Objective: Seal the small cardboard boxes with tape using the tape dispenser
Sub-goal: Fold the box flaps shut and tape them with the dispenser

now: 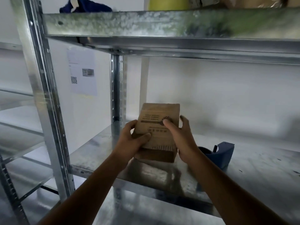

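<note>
Blur is smearing the print on the box [158,127], making it unreadable. The box is hiding part of the fingers of the left hand [131,140] and right hand [180,140]. At 4 o'clock from it, the right wrist is covering part of the dispenser [217,153]. At 12 o'clock, the top edge is cutting off a blue cloth [84,5] and a yellow-green thing [167,3], perhaps a tub. At 10 o'clock, the text on the paper [82,72] is showing too small to read.

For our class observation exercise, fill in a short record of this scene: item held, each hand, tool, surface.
item held: small brown printed cardboard box, tilted
left hand: grips the box's left edge
right hand: grips the box's right side, thumb on the printed face
tool: blue plastic tape dispenser, on the shelf right of the box, untouched
surface: grey galvanised metal shelf
</note>
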The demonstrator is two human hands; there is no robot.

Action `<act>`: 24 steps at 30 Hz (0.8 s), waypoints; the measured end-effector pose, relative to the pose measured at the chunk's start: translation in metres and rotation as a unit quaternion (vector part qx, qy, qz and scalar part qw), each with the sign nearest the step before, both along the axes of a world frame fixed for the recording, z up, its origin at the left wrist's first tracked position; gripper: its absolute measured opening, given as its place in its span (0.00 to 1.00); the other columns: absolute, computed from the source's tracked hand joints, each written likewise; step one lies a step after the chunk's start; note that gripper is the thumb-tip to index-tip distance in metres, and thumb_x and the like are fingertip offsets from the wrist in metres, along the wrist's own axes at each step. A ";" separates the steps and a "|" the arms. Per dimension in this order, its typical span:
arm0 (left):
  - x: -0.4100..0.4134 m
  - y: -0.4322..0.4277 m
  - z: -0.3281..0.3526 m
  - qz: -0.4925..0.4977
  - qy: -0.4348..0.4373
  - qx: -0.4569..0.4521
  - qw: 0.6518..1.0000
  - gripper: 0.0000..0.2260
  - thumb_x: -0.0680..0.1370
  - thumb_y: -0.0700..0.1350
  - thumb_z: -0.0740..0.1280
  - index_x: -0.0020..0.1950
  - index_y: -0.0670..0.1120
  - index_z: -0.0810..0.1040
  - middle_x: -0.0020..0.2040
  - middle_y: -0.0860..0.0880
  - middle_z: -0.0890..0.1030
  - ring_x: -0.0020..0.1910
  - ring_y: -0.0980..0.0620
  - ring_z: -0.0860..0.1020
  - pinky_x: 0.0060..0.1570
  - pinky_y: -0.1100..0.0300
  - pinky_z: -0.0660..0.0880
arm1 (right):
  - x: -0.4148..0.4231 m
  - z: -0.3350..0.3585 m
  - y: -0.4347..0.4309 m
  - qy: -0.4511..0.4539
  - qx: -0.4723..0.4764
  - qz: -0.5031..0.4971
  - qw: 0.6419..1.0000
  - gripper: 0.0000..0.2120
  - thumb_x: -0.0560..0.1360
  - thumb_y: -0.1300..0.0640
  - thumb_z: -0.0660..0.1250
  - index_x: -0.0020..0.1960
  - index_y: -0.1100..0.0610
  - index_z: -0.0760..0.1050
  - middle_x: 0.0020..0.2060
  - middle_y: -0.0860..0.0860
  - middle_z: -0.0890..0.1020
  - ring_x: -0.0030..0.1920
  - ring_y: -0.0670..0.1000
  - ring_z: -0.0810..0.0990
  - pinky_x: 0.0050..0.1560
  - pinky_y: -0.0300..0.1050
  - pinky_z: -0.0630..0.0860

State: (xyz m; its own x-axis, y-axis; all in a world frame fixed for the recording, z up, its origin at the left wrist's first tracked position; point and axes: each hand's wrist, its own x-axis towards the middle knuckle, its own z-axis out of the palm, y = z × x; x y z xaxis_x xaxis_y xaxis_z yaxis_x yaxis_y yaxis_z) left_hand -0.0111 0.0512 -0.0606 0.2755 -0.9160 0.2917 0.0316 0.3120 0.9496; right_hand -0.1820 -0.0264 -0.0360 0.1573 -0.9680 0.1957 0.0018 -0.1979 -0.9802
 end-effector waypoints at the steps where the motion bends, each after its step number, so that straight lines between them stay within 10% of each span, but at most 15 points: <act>1: -0.002 0.003 0.004 -0.001 0.009 -0.013 1.000 0.19 0.78 0.44 0.72 0.66 0.52 0.71 0.61 0.50 0.80 0.56 0.48 0.83 0.42 0.59 0.81 | -0.006 0.007 0.004 -0.030 -0.013 0.012 0.999 0.36 0.75 0.46 0.73 0.76 0.40 0.58 0.61 0.49 0.80 0.54 0.51 0.84 0.53 0.55 0.83; 8: -0.029 -0.006 0.035 -0.036 -0.032 -0.073 0.996 0.23 0.77 0.65 0.65 0.72 0.69 0.65 0.71 0.61 0.71 0.69 0.55 0.71 0.69 0.46 0.67 | -0.088 0.037 0.026 0.019 -0.215 0.049 0.975 0.34 0.75 0.52 0.72 0.75 0.34 0.61 0.68 0.46 0.74 0.63 0.50 0.79 0.54 0.53 0.83; 19: -0.198 -0.051 0.065 -0.150 -0.128 -0.163 0.967 0.28 0.74 0.63 0.71 0.73 0.60 0.69 0.73 0.52 0.72 0.70 0.51 0.74 0.63 0.50 0.79 | -0.269 0.048 0.028 0.050 -0.293 -0.006 0.955 0.31 0.71 0.62 0.62 0.70 0.40 0.66 0.66 0.56 0.71 0.64 0.56 0.77 0.50 0.50 0.83; 24: -0.277 -0.064 0.070 -0.191 -0.126 -0.204 0.952 0.28 0.76 0.57 0.70 0.74 0.54 0.67 0.73 0.51 0.71 0.72 0.51 0.72 0.64 0.53 0.78 | -0.340 0.047 0.023 0.017 -0.291 -0.044 0.956 0.34 0.72 0.47 0.70 0.75 0.50 0.62 0.68 0.57 0.72 0.64 0.58 0.78 0.52 0.52 0.83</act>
